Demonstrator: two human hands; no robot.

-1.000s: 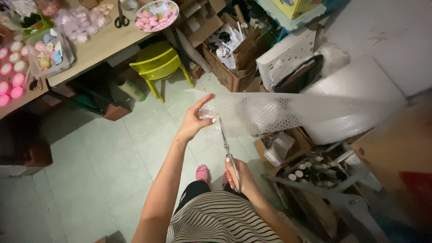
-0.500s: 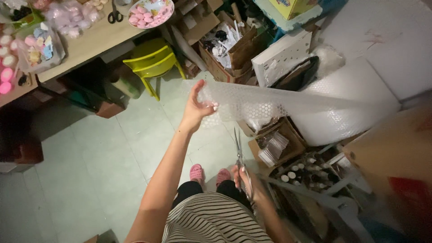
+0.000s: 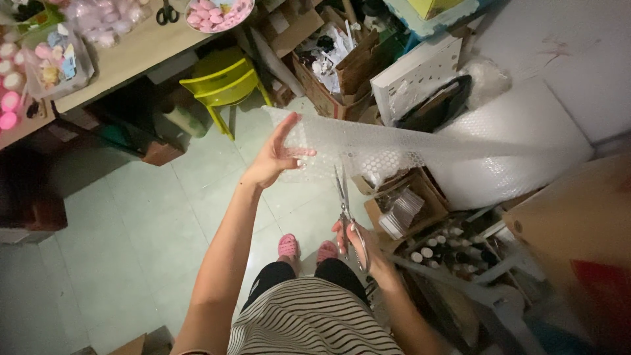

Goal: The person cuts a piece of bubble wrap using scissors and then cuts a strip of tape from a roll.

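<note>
A sheet of clear bubble wrap (image 3: 388,148) stretches out from a big roll (image 3: 519,151) at the right. My left hand (image 3: 276,158) pinches the sheet's free end and holds it taut in the air. My right hand (image 3: 358,240) grips a pair of metal scissors (image 3: 343,197), whose blades point up and meet the sheet's near edge. Below me are my striped top and pink slippers (image 3: 305,248) on the pale green floor.
A yellow plastic chair (image 3: 223,82) stands under a wooden table (image 3: 131,56) bearing pink round items and black scissors (image 3: 167,13). Open cardboard boxes (image 3: 342,79) sit behind the sheet; a box of small packets (image 3: 401,210) and a rack of bottles (image 3: 447,250) lie at right.
The view has drifted. My left hand has pulled the sheet's end further left, and the scissors have come up to the sheet's near edge.
</note>
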